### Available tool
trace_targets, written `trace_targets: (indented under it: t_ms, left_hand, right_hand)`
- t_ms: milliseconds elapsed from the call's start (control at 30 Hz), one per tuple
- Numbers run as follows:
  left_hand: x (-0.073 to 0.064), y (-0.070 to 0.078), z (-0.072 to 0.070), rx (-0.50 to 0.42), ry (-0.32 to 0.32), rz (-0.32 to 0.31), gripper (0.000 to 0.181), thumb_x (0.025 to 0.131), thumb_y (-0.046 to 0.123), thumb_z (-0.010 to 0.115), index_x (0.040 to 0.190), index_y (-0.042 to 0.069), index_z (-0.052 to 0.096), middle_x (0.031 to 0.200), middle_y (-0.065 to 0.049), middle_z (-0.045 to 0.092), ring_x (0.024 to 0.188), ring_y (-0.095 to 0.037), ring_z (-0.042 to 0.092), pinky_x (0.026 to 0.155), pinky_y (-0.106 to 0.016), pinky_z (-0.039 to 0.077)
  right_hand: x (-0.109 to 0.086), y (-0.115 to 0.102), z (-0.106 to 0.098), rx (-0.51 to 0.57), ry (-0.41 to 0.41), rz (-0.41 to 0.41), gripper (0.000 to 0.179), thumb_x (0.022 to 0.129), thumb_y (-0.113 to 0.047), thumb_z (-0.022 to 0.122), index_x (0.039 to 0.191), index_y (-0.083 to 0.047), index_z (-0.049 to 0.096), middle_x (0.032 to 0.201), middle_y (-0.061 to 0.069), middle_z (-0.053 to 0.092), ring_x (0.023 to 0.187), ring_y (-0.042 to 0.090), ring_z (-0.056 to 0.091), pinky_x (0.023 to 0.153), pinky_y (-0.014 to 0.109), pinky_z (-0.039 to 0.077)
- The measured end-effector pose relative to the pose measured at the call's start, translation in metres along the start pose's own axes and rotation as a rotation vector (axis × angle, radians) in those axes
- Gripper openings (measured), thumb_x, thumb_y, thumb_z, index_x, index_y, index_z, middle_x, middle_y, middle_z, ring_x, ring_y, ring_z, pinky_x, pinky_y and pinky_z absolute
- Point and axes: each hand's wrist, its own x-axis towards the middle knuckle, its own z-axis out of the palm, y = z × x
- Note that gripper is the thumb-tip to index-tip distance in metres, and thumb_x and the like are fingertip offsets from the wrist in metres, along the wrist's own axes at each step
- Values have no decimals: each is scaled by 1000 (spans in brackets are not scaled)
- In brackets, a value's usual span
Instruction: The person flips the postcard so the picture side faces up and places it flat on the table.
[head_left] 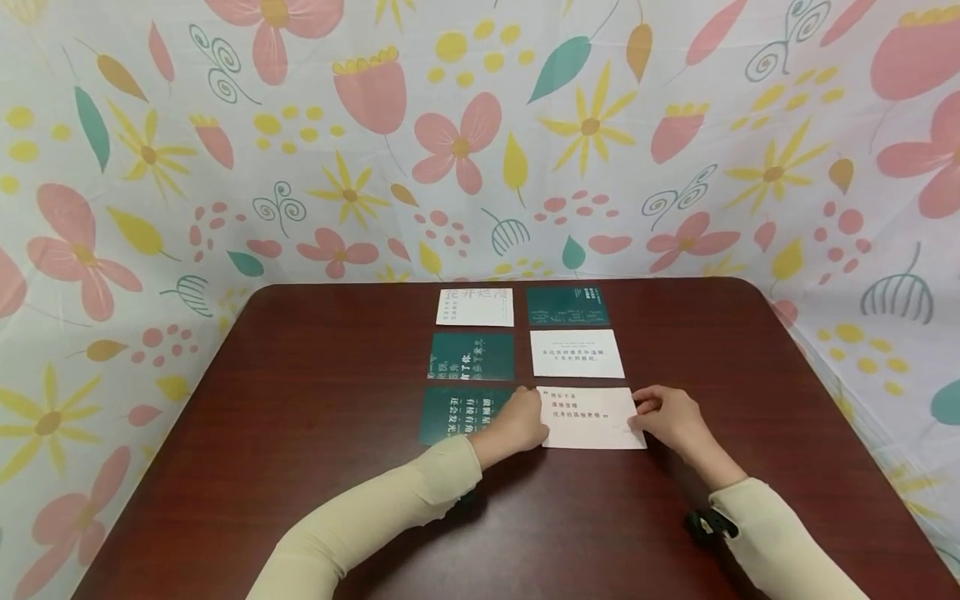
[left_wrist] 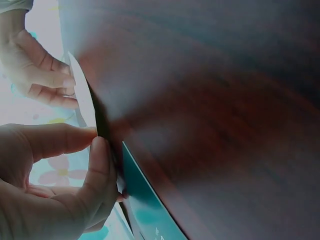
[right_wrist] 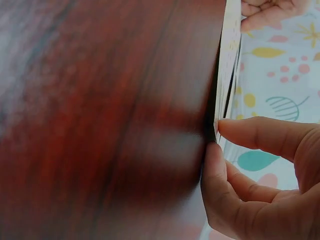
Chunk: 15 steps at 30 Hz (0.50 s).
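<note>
A white card (head_left: 588, 418) with printed writing is held between both hands at the near end of the right column of cards. My left hand (head_left: 517, 421) pinches its left edge between thumb and fingers; the left wrist view shows that pinch by the left hand (left_wrist: 65, 175). At the opposite edge, my right hand (head_left: 673, 421) pinches the card, and the right wrist view shows the right hand (right_wrist: 265, 170) with thumb and forefinger on it. A dark green card (head_left: 444, 412) with white writing lies under the left hand, partly hidden by it.
Farther back on the brown table (head_left: 322, 433) lie a green card (head_left: 472, 357), a white card (head_left: 475, 307), another green card (head_left: 567, 306) and another white card (head_left: 577, 353). A flower-patterned cloth (head_left: 465, 225) hangs behind the table and along its sides.
</note>
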Motion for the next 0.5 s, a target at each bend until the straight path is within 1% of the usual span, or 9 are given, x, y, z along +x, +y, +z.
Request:
trace_targets:
  t_ms: [67, 133, 200, 300, 400, 467, 500]
  left_hand:
    - [-1, 1, 1, 18, -1, -11, 42, 77, -2, 67, 116, -15, 57, 110, -23, 54, 71, -20, 50, 61, -28, 48]
    - [-2, 2, 2, 28, 3, -12, 46, 77, -2, 66, 119, -16, 55, 109, -24, 53, 67, -20, 51, 57, -28, 47]
    - [-2, 3, 2, 26, 6, -4, 46, 76, -4, 66, 119, -17, 54, 107, -23, 53, 63, -20, 51, 53, -27, 46]
    - [-2, 5, 2, 23, 12, 7, 47, 75, -4, 66, 118, -17, 54, 104, -23, 52, 62, -20, 50, 52, -27, 46]
    - [-2, 4, 1, 3, 19, 20, 46, 76, -4, 67, 117, -17, 54, 102, -22, 52, 67, -20, 50, 56, -28, 47]
    - [-4, 3, -4, -21, 22, 34, 45, 79, 0, 68, 118, -16, 53, 102, -20, 53, 71, -19, 51, 61, -28, 48]
    - [-5, 2, -7, -47, 25, 42, 45, 81, 2, 68, 119, -15, 52, 100, -18, 53, 73, -19, 51, 63, -28, 48]
  right_hand:
    - [-1, -1, 0, -22, 8, -19, 39, 76, -6, 73, 110, 11, 61, 84, 14, 67, 72, 23, 59, 59, 31, 46]
    - [-1, -2, 0, -45, 18, -39, 39, 75, -5, 73, 108, 11, 62, 81, 13, 67, 69, 20, 58, 58, 31, 45]
    - [-1, -2, -1, -60, 22, -48, 39, 74, -5, 74, 107, 12, 61, 79, 13, 66, 67, 20, 57, 56, 31, 44]
    - [-1, -3, -3, -65, 15, -46, 40, 73, -5, 74, 107, 13, 60, 78, 13, 65, 66, 19, 57, 56, 30, 44]
    - [-2, -4, -7, -56, 2, -41, 40, 77, -6, 72, 109, 14, 59, 79, 13, 65, 66, 19, 56, 56, 31, 44]
    - [-2, -5, -10, -46, 4, -46, 39, 82, -8, 70, 111, 14, 58, 80, 12, 65, 65, 18, 56, 55, 31, 44]
    - [-2, -6, -13, -38, 9, -50, 38, 84, -10, 68, 112, 14, 58, 81, 13, 65, 65, 17, 57, 55, 31, 44]
